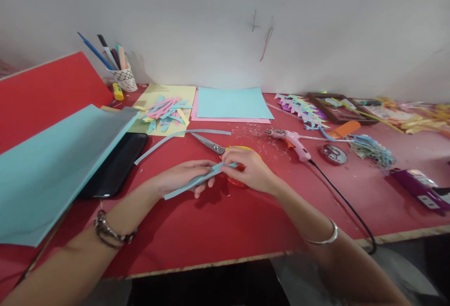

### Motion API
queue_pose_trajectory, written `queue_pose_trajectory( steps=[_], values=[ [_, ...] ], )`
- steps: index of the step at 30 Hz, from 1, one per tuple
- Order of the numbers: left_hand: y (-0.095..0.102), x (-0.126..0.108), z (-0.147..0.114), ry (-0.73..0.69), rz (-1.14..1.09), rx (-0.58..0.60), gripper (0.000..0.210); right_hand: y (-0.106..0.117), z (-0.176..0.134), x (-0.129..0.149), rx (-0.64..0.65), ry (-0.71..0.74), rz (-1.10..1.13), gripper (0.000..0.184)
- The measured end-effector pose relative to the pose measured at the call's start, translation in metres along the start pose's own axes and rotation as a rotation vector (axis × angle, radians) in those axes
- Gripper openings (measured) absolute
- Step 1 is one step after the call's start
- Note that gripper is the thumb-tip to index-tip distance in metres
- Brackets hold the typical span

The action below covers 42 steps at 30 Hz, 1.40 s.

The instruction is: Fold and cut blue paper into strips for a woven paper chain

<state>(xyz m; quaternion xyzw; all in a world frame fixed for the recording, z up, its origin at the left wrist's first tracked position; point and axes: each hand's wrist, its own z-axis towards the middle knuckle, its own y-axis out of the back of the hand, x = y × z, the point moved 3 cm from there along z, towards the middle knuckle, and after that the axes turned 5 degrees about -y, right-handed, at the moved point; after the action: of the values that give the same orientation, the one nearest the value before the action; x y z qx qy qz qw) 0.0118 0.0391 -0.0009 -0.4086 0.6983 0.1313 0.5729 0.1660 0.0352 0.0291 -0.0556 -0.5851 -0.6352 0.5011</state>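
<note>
Between my two hands stretches a light-blue paper strip (184, 188), slanting up to the right. My left hand (190, 175) supports it, closed around its middle with the fingers underneath. At the strip's upper end my right hand (248, 167) pinches it between thumb and fingers. Just behind my right hand lie scissors (209, 143) with red and yellow handles, partly hidden by that hand. Another light-blue paper strip (168, 138) lies curved on the red table (197, 240) past my left hand.
Cut paper pieces (167, 111) are heaped on a yellow sheet; a blue sheet (230, 103) lies beside them. A pink glue gun (293, 142) with a trailing cord rests to the right. A black phone (117, 170) and large blue sheet (59, 165) lie left. A pen cup (124, 79) stands behind.
</note>
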Motion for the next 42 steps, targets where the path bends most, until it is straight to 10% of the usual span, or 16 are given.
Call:
queue_pose_trajectory(
  steps=[14, 19, 28, 35, 42],
  values=[
    [0.013, -0.003, -0.003, -0.05, -0.007, -0.031, 0.037, 0.008, 0.001, -0.021, -0.098, -0.174, 0.147, 0.017],
    [0.017, -0.002, -0.001, -0.1, 0.047, -0.063, 0.013, 0.01, 0.001, -0.023, -0.148, -0.216, 0.147, 0.018],
    [0.016, 0.001, -0.001, -0.033, 0.049, 0.063, 0.047, 0.007, 0.002, -0.031, -0.258, -0.424, 0.469, 0.015],
    [0.016, -0.005, -0.001, -0.208, 0.367, -0.244, 0.016, 0.008, 0.0, -0.036, -0.397, -0.511, 0.604, 0.016],
    [0.02, -0.003, 0.005, -0.33, 0.407, -0.352, 0.026, 0.002, 0.0, -0.027, -0.127, -0.377, 0.255, 0.012]
  ],
)
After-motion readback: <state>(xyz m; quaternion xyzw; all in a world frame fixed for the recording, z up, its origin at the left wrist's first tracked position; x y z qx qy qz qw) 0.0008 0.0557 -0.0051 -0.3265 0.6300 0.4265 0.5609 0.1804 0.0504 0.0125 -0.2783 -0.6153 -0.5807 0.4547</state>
